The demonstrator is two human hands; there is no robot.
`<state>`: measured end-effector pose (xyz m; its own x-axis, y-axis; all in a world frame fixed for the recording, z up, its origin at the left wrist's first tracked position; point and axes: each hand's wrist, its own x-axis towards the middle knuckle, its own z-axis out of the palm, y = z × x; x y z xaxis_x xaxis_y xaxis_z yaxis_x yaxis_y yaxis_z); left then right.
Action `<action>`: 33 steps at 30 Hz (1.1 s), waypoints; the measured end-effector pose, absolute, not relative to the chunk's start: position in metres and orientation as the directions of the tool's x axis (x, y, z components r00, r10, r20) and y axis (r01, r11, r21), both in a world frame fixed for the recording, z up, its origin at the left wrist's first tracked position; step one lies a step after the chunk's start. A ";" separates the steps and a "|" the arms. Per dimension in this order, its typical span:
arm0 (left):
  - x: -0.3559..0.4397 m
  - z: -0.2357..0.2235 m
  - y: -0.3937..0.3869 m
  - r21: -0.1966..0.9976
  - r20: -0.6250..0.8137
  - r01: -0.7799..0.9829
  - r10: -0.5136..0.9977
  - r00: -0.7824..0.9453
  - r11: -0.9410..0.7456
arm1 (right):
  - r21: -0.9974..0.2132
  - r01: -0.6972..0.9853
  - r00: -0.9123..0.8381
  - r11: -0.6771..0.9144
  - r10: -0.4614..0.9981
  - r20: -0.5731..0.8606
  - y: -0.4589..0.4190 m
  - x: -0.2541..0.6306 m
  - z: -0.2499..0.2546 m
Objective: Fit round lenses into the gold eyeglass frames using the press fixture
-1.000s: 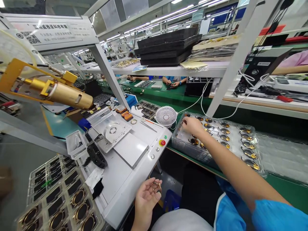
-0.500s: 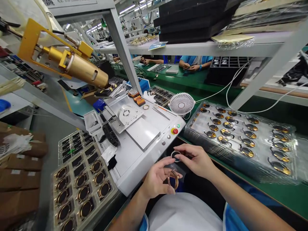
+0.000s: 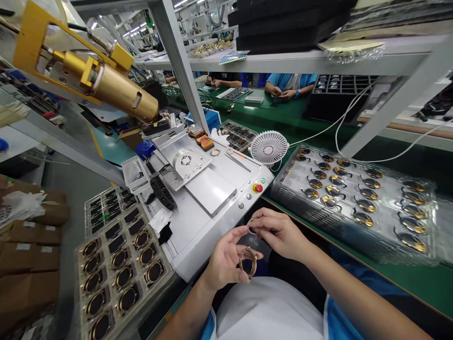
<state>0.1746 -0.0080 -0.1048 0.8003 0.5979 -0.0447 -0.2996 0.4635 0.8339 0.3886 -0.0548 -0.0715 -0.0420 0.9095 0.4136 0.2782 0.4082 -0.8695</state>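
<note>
My left hand (image 3: 224, 259) is closed around a gold-coloured metal ring (image 3: 254, 264), a watch case by its look, gripped between thumb and fingers with its opening tilted. Pinched in the fingertips of my right hand (image 3: 283, 235) is a small round piece with a pale rim (image 3: 252, 231), mostly hidden by the fingers. The left index fingertip reaches up beside that piece; whether it touches cannot be made out. Both hands are above my lap, just in front of the white machine bed (image 3: 191, 257).
Left of the machine lies a tray of gold-rimmed round parts (image 3: 122, 250). On the right, stacked clear trays (image 3: 300, 212) carry round parts with dark cables. A small white fan (image 3: 269, 147), tweezers (image 3: 238, 162), a red stop button (image 3: 258, 188) and a gold-coloured machine head (image 3: 123, 97) are nearby.
My right hand has shifted slightly left and closed further over the small round piece. The ring in my left hand has moved a little left and turned, its opening showing wider.
</note>
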 end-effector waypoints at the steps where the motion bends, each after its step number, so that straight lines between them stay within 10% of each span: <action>1: 0.175 -0.106 -0.008 0.815 -0.046 -0.328 0.616 0.786 0.478 | -0.867 0.272 -0.031 0.417 0.905 0.425 -0.055 0.388 -0.072; 7: 0.179 -0.117 -0.008 0.782 -0.096 -0.367 0.680 0.727 0.504 | -0.817 0.366 -0.004 0.445 0.879 0.477 -0.035 0.396 -0.068; 16: 0.167 -0.121 -0.009 0.857 -0.072 -0.357 0.773 0.630 0.371 | -0.960 0.271 0.351 -0.065 0.936 0.036 0.080 0.393 -0.074; 23: 0.152 -0.120 -0.017 0.990 0.049 -0.136 0.820 0.570 0.035 | -0.942 0.322 0.440 -0.097 0.896 0.058 0.039 0.384 -0.079; 28: 0.168 -0.124 -0.018 0.896 0.251 0.143 0.746 0.616 -0.420 | -0.993 -0.099 0.152 -0.063 0.985 -0.078 -0.016 0.357 -0.087; 33: 0.180 -0.124 -0.015 0.857 0.270 0.114 0.626 0.731 -0.502 | -0.935 -0.344 0.245 -0.092 0.952 -0.184 -0.020 0.357 -0.085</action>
